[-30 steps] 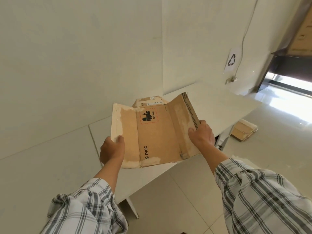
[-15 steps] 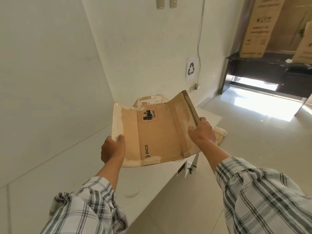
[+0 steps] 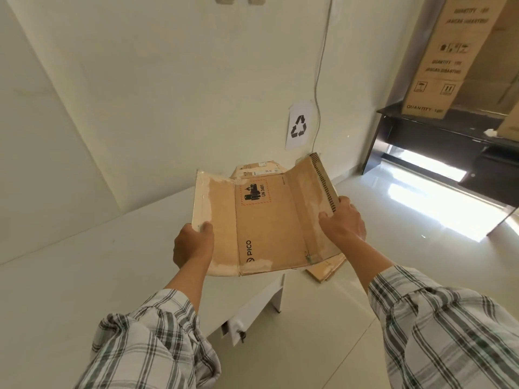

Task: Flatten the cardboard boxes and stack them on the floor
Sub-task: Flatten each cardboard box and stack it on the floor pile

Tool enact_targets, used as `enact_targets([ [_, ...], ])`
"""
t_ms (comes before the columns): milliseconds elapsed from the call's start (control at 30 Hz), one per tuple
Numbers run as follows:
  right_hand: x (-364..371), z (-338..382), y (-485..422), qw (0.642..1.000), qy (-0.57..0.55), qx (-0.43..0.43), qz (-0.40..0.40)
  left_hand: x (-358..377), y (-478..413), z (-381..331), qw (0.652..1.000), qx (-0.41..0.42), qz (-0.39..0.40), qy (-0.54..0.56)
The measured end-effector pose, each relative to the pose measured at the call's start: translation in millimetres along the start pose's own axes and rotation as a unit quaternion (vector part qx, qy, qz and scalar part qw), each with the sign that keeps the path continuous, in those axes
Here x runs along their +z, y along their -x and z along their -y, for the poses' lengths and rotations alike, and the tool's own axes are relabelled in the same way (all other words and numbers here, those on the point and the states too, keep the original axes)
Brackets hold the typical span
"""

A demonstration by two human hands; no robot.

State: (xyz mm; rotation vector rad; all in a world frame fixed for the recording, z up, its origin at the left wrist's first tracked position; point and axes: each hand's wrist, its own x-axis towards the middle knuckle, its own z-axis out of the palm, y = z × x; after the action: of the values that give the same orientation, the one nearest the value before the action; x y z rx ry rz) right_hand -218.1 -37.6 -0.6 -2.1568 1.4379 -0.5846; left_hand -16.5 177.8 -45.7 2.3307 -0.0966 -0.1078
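Flat PICO box [image 3: 266, 228], ready to stack.
My left hand [image 3: 193, 245] and right hand [image 3: 342, 223] fingers clamp its flaps; I'd lay it squarely on the cardboard pile [image 3: 327, 269] under my right fingers.

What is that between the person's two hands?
In the head view, a flattened PICO cardboard box spans the whole gap. The left hand grips its left edge and the right hand grips its right flap.
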Motion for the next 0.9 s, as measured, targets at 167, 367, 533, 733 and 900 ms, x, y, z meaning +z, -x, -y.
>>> enact_targets([
  [167,-16.6,-48.8,-79.8,1.0,-0.005,0.005,0.01,72.7,5.2,-61.1,1.0,-0.004,-0.004,-0.01],
  [367,-25.2,-95.9,-198.8,0.999,0.005,-0.024,0.037,174.5,-11.9,-132.6,1.0,-0.021,0.004,-0.019],
  [533,-30.8,-124.1,-302.3,0.998,0.03,-0.02,0.047,266.4,-35.8,-197.7,0.999,-0.037,0.03,-0.015],
  [733,-27.5,-159.2,-426.4,0.996,0.048,0.0,0.071,361.2,-65.1,-271.7,0.998,-0.049,0.041,-0.016],
  [900,-2.7,-184.2,-518.6,0.99,0.075,-0.02,0.12,423.3,-83.6,-308.5,0.996,-0.087,0.022,-0.023],
])
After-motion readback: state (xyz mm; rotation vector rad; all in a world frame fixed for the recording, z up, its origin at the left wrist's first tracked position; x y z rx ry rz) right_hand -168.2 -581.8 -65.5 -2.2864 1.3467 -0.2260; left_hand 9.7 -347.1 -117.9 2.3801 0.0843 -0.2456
